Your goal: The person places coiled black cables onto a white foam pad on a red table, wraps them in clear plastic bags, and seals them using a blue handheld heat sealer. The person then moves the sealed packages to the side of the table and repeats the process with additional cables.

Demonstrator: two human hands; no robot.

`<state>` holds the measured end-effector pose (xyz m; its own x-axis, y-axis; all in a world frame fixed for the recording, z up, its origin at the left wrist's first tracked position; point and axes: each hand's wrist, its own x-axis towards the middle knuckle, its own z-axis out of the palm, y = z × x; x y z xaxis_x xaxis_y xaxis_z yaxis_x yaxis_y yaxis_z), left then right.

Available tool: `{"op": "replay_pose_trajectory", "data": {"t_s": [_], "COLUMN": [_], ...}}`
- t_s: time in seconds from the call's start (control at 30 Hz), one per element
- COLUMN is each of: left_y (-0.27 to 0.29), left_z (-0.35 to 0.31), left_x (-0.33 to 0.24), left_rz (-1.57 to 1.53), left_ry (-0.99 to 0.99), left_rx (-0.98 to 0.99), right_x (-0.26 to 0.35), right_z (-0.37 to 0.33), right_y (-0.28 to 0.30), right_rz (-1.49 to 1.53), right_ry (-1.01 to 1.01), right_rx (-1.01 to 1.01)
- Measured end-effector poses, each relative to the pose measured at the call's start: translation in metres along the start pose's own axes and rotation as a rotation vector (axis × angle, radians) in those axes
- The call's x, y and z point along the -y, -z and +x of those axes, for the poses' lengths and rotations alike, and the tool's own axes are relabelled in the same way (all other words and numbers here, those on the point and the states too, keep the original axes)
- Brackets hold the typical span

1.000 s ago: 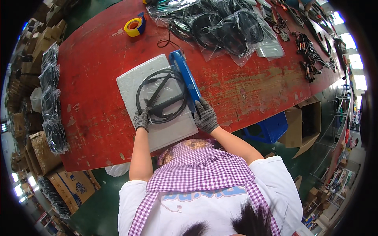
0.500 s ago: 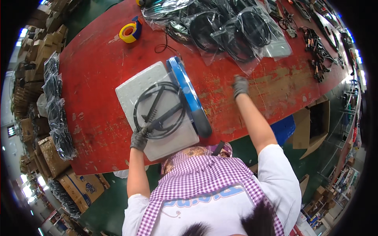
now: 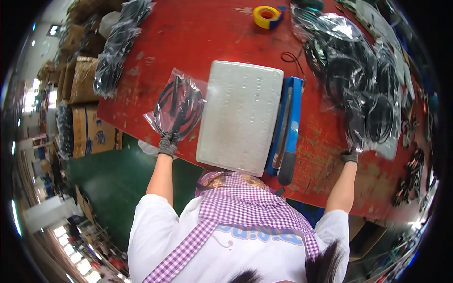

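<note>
In my gloved left hand is the lower end of a clear plastic bag with a coiled black cable inside. The bag is over the red table's near left part, beside a pale foam block. Along the block's right side lies a blue bag sealer with a dark handle end. Off to the right, my gloved right hand is closed on the near corner of another bagged black cable, at the near end of a heap of such bags. Its fingertips are partly hidden.
A yellow tape roll with a blue holder sits at the table's far side. More bagged cables line the left edge, with cardboard boxes beyond. Loose dark cable parts lie at the right edge.
My left hand has taken the bagged cable off the foam block to the left. My right hand has moved to the bag heap and grips a bag there. The view has turned.
</note>
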<state>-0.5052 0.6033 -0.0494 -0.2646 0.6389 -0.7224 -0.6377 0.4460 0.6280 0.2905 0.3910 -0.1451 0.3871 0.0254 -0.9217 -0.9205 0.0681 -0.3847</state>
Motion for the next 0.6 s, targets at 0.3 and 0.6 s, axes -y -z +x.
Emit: {"op": "replay_pose_trajectory", "data": {"t_s": [0.3,0.6], "left_y": [0.022,-0.081], "left_z": [0.011,-0.121], "left_x": [0.045,0.085], "left_rz": [-0.071,0.075], "left_ry": [0.168,0.676], "left_rx": [-0.281,0.712], "right_x": [0.043,-0.095], "right_z": [-0.257,-0.447], "right_y": [-0.092,-0.061], "right_rz": [-0.575,-0.936], "right_ry": [1.11,1.936], "right_rx": [0.445,0.649]}}
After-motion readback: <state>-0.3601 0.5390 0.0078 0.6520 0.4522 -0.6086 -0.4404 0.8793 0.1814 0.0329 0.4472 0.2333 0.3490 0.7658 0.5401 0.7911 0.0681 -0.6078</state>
